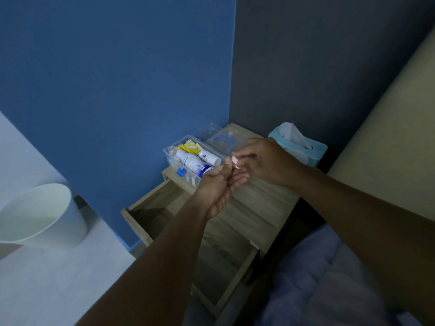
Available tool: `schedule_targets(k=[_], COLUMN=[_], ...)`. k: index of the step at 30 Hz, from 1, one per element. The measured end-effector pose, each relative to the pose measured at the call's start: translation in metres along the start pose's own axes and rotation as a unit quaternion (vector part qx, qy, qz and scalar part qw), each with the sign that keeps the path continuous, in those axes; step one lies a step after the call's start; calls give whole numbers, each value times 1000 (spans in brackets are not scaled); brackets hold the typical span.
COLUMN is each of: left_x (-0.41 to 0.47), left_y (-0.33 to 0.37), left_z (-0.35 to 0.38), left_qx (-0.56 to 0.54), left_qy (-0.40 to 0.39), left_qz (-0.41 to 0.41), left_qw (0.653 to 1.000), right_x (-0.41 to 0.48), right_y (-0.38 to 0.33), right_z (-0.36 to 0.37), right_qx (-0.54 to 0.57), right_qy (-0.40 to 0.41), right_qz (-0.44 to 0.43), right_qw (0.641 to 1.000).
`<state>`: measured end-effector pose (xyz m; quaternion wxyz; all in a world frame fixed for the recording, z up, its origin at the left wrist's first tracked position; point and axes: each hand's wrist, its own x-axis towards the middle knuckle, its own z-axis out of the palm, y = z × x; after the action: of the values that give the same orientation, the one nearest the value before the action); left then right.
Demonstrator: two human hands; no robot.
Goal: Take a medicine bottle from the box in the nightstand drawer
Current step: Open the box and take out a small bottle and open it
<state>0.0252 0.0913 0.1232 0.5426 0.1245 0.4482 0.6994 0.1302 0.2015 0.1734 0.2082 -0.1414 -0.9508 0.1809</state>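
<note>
A clear plastic box (170, 153) stands on the wooden nightstand (263, 198), its lid with a blue handle (220, 138) lying open behind it. Inside lie a large white bottle with a blue label (193, 163), a smaller white bottle (210, 157) and yellow packets (188, 147). In front of the box, my right hand (268, 161) pinches a small pale pink-white bottle (235, 160) by its fingertips. My left hand (220, 187) is held palm up just below it, fingers loosely curled, thumb close to the small bottle.
The top drawer (150, 208) is pulled out to the left and a lower drawer (226, 278) is also out. A light-blue tissue box (303, 149) sits at the nightstand's back right. A white bin (44, 215) stands on the floor at left. Bedding (317, 278) lies at lower right.
</note>
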Motion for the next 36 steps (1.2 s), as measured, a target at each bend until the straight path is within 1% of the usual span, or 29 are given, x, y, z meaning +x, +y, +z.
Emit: schedule_targets(k=[4,7,8,10,12,14,16,18,19,23,25,30,33,36], left_x=[-6,-7,-8,-8,-8,-8,-9,-9,-9,-10,-10,-6,-3,-1], left_y=[-5,-4,-4,-5,-7,-8,-11,-14,-16,-18,-18,-23,-25,-30], left_z=[7,11,11,13,13,13,11,8,7,7,7,4,1,-4], left_qx=[-23,-46,-45,-35,-25,-23,-26,-34,-35,-20,-14,-36,-54,-76], left_qy=[-3,7,8,1,-7,-9,-6,4,8,12,9,12,16,9], left_qz=[-14,-19,-19,-23,-23,-25,-27,-31,-32,-46,-48,-55,-58,-53], left_qw=[1000,999,999,999,999,999,999,999,999,999,999,998,997,996], right_x=[-8,-11,-11,-10,-10,-11,-12,-15,-17,-17,-17,-18,-17,-17], right_y=[2,-1,-2,-4,-5,1,4,7,6,7,5,4,7,11], right_z=[-5,-11,-13,-12,-10,-6,-5,-8,-7,-1,-3,-6,-4,-3], right_qx=[52,159,158,74,1,-16,17,51,55,-5,5,17,37,86], right_qy=[-15,-29,-32,-13,20,27,-13,-68,-79,-37,-35,-80,-58,0], right_qz=[13,78,102,126,110,63,49,54,61,109,95,31,10,49], right_qw=[998,984,982,989,994,998,999,995,994,993,995,996,998,995])
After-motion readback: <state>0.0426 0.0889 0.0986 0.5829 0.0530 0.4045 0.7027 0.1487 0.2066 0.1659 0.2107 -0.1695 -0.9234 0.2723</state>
